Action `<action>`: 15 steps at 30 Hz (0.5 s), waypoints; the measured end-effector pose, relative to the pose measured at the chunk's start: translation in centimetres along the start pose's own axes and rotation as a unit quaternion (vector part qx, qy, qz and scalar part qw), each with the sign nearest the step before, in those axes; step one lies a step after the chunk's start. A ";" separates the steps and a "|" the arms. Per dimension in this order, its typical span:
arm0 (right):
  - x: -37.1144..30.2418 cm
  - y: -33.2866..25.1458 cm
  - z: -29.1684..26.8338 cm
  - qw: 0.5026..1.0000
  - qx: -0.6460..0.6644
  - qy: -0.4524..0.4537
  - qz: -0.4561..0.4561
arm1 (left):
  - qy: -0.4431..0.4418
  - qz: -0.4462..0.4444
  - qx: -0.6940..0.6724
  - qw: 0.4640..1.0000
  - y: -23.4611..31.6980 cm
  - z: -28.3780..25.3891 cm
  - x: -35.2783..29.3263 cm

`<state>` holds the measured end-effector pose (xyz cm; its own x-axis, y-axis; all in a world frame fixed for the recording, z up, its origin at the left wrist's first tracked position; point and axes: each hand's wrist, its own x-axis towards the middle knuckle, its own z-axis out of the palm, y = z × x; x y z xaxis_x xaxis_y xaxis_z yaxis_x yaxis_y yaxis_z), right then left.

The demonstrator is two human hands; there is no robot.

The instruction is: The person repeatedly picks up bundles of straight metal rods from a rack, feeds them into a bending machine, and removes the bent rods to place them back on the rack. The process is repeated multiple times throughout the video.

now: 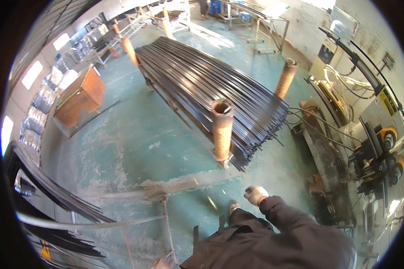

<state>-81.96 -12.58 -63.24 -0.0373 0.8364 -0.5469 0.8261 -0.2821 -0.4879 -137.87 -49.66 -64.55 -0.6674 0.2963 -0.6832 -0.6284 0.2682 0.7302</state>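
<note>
My right hand (256, 195), in a pale glove, hangs over the floor with its fingers curled in and nothing visible in them. It is apart from the long stack of dark metal rods (211, 74) ahead of me. At the lower edge my left hand (162, 263) shows only in part, close to a thin upright bar (168, 224) of a metal frame; its fingers are too cut off and blurred to read. A brown tube-like post (222, 130) stands at the near corner of the rod stack, and a second brown post (286, 78) at its right corner.
Machinery with hoses and rollers (386, 148) lines the right side. Bent dark strips (54, 184) lie on a rack at my left. A brown wooden box (83, 96) stands farther left. At the back are a metal table (260, 13) and more racks.
</note>
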 end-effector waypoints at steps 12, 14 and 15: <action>15.9 9.1 -19.4 0.849 0.202 0.368 0.320 | -0.351 0.514 0.255 0.740 19.1 61.2 -22.3; 18.0 10.0 -20.4 0.905 0.183 0.302 0.237 | -0.395 0.521 0.198 0.730 18.3 68.0 -23.2; 19.0 10.1 -20.8 0.908 0.187 0.311 0.207 | -0.416 0.524 0.163 0.725 17.7 70.9 -23.6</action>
<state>-62.62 10.23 -64.34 0.6551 0.6923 -0.3026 0.4426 -0.6763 -0.5889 -104.89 13.08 -34.95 -0.1535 0.9084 0.3889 0.2680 -0.3406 0.9012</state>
